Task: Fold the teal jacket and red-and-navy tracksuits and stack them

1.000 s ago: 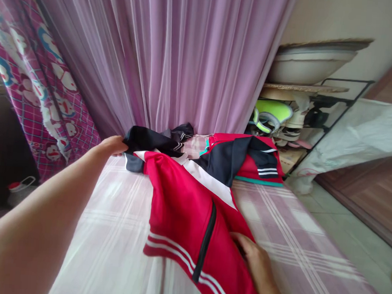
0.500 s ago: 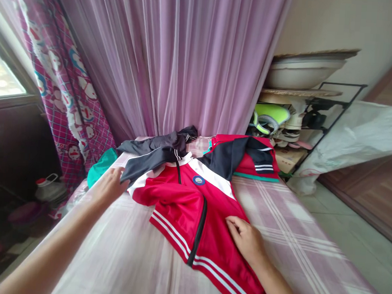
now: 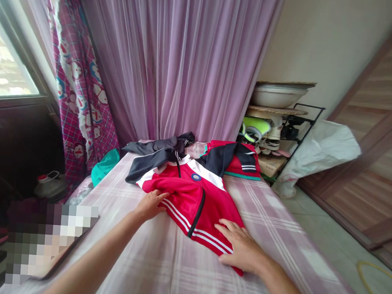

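A red zip jacket (image 3: 186, 195) with white shoulder panels, dark sleeves and white-striped hem lies spread on the bed, its black zipper running down the front. My left hand (image 3: 152, 204) touches the hem's left corner, thumb apart from the fingers. On the lower right of the jacket rests my right hand (image 3: 239, 246), fingers spread on the red cloth and thumb beside the striped hem. Both hands are open. The jacket's left-hand sleeve (image 3: 148, 164) is stretched out; the other sleeve (image 3: 220, 157) lies over a red garment (image 3: 244, 173) with teal edging.
Dark clothing (image 3: 152, 145) lies at the bed's far end, near a purple curtain (image 3: 175, 65). A teal cloth (image 3: 105, 167) hangs at the left edge. To the right stand a shoe rack (image 3: 300, 143) and a white bag (image 3: 323, 149). A blurred-out object (image 3: 48, 244) sits at lower left.
My left hand has moved from the dark sleeve to the hem's left corner. My right hand has slid down toward the hem, its fingers now spread. The camera view has shifted.
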